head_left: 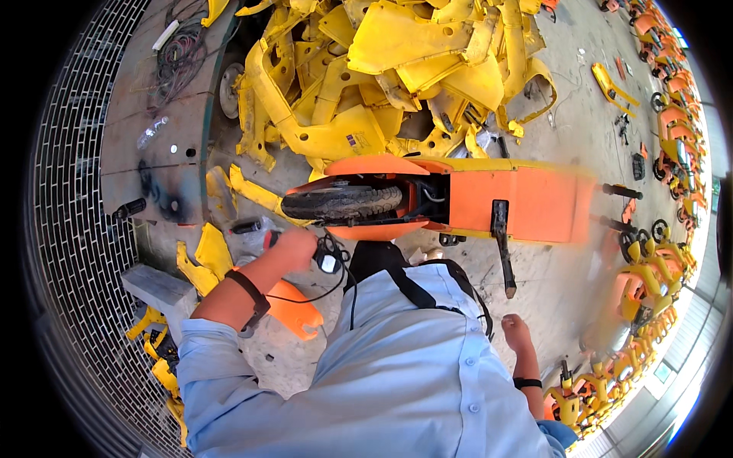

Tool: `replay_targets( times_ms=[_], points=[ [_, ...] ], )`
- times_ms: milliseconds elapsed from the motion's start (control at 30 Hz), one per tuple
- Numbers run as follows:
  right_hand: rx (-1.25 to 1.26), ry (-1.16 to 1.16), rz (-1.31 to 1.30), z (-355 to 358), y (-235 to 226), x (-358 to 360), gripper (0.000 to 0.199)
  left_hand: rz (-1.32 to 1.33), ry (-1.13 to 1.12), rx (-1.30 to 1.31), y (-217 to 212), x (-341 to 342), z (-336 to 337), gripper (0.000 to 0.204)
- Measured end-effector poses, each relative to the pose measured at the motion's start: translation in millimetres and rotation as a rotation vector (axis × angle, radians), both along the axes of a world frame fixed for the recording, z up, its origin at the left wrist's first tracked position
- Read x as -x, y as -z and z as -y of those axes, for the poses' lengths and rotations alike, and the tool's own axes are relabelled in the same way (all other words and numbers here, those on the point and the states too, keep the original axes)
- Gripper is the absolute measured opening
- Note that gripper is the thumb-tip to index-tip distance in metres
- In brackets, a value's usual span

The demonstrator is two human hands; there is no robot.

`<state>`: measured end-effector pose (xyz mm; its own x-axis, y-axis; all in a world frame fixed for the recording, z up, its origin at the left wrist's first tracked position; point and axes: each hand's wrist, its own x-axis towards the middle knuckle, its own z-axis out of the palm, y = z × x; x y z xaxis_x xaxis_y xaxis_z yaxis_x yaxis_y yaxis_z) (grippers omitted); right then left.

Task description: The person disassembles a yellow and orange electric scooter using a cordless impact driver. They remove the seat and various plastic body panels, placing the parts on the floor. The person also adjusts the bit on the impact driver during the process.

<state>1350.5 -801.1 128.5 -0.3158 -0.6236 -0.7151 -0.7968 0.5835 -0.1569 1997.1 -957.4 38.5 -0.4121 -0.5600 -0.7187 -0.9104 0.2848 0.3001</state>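
Across the front of me stands an orange scooter body (511, 198) with yellow edging. Its black tyre (343, 202) shows at the left end, between orange side panels. My left hand (295, 248) is closed just below that tyre. A bit of red and black shows beside its fingers, but what it holds is hidden. Black cable and a small white-faced device (329, 263) hang right beside this hand. Low on the right, my right hand (517, 333) is curled closed beside my body, apart from the scooter, with nothing visible in it. A black stand-like bar (501, 248) juts from the scooter toward me.
Yellow body panels (328, 130) lie heaped beyond the scooter. A worn metal table (153, 175) at left bears coiled cables (181, 61). Near my left arm are an orange panel (289, 309) and a grey block (159, 290). Several orange and yellow scooters (676, 145) line the right.
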Motion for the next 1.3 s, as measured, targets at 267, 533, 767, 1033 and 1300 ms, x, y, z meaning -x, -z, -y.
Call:
replay_targets(
  times_ms=[267,533,767,1033,1300],
  points=[
    [0.146,-0.011,0.000,25,-10,7,0.029,0.072,-0.176,0.116,-7,12,10,0.028],
    [0.083,-0.007,0.036,32,8,-38,0.028,-0.341,-0.781,0.300,32,33,-76,0.038],
    [0.070,-0.008,0.034,18,4,-45,0.030,-0.111,-0.702,0.298,64,35,-94,0.041],
    [0.095,0.048,-0.005,-17,-8,-35,0.030,0.030,-0.772,0.147,104,30,-89,0.040],
    [0.053,0.224,0.020,-47,-8,-37,0.029,-0.202,-1.138,-0.119,136,16,-92,0.049]
  ],
)
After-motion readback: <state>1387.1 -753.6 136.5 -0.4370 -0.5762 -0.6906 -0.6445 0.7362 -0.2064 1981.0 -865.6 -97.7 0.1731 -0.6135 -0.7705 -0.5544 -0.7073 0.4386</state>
